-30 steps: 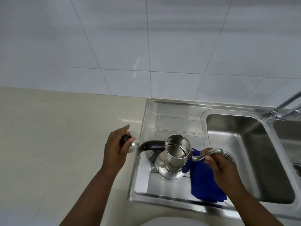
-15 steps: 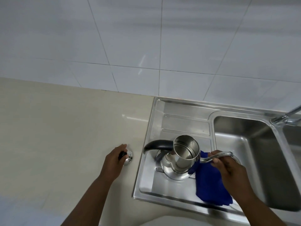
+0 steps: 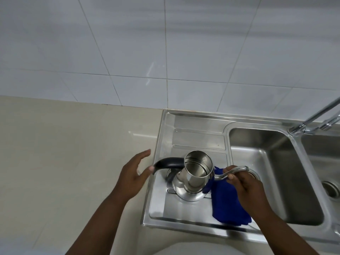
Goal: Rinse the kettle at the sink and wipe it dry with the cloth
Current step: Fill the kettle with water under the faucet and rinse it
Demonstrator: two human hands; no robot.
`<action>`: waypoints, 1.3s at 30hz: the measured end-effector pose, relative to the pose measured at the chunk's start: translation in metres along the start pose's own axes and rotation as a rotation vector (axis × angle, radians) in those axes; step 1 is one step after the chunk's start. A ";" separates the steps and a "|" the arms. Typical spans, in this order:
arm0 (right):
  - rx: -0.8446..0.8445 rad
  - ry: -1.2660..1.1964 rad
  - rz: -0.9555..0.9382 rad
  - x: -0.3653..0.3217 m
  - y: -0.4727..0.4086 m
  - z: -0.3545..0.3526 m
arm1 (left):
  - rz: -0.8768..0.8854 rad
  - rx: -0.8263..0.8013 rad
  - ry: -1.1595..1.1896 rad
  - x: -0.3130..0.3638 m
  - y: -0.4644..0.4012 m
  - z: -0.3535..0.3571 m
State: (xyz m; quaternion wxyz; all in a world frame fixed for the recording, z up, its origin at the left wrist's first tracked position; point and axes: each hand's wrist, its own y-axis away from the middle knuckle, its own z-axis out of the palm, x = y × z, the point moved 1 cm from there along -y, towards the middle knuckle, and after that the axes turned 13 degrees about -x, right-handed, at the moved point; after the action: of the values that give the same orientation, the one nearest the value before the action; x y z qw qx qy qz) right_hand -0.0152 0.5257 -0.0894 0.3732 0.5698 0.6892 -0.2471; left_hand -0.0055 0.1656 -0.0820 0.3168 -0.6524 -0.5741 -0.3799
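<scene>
A lidless steel kettle (image 3: 193,181) stands on the sink's drainboard (image 3: 198,138), its open mouth tipped toward me. My right hand (image 3: 244,186) is closed around its curved spout (image 3: 239,169). My left hand (image 3: 132,173) hovers with fingers spread just left of the kettle's black handle (image 3: 169,161), the thumb tip close to the handle's end and nothing in the hand. A blue cloth (image 3: 228,207) lies on the drainboard beside the kettle, partly under my right hand and wrist. The kettle's lid is not visible.
The left sink basin (image 3: 276,162) lies right of the drainboard, with a second basin and drain (image 3: 331,188) beyond. A chrome tap (image 3: 312,122) reaches in from the upper right. A beige counter (image 3: 64,153) stretches left; a white tiled wall stands behind.
My left hand held the lid by its black knob on the counter; now it has let go, opened and moved right toward the kettle's handle. My right hand has kept its hold on the spout.
</scene>
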 end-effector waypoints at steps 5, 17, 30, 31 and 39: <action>-0.015 -0.015 0.010 0.002 -0.001 0.001 | 0.061 -0.286 -0.002 0.028 -0.021 0.020; -0.022 -0.081 0.086 -0.002 0.002 0.001 | -0.154 -0.192 0.054 0.018 -0.024 0.034; 0.062 -0.213 -0.025 0.000 0.029 -0.084 | -0.014 -0.117 0.100 0.120 -0.015 0.067; 0.071 -0.224 -0.027 0.003 0.034 -0.095 | -0.003 -0.112 0.081 0.131 -0.017 0.074; 0.180 -0.328 -0.003 0.052 0.064 -0.181 | 0.038 -0.116 0.050 0.189 -0.047 0.159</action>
State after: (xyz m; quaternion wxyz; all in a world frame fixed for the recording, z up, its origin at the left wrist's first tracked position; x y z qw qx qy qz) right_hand 0.0014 0.7102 -0.0167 0.4277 0.5519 0.5950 -0.3981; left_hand -0.0212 0.4037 -0.0020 0.3000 -0.6709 -0.5305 -0.4224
